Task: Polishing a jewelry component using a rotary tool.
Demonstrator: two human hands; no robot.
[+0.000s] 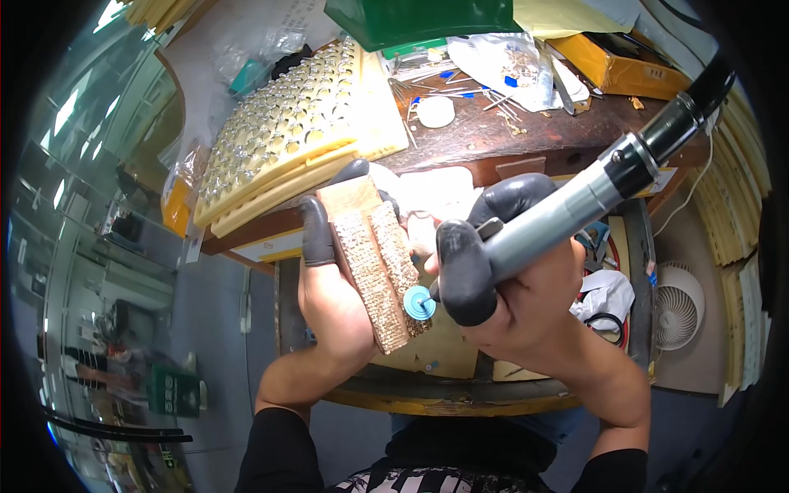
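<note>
My left hand point(333, 300), with black covers on its thumb and a finger, grips an upright-angled wooden block point(349, 193) carrying two strips of rough, gold-brown beaded texture point(370, 279). My right hand point(505, 287), also with black finger covers, is wrapped round a grey and black rotary handpiece point(567, 209). A small light-blue disc point(419, 302) on the handpiece's tip sits at the right edge of the textured strip, touching it or very close; I cannot tell which. Pale fingertips behind the block are partly hidden.
A wooden bench point(542, 127) holds cream trays of shiny round pieces point(279, 123), a green bin point(419, 20), thin metal tools, plastic bags and a yellow box point(616, 66). Below is an open drawer point(436, 361) with tools. A white fan point(674, 304) stands right; glass panels fill the left.
</note>
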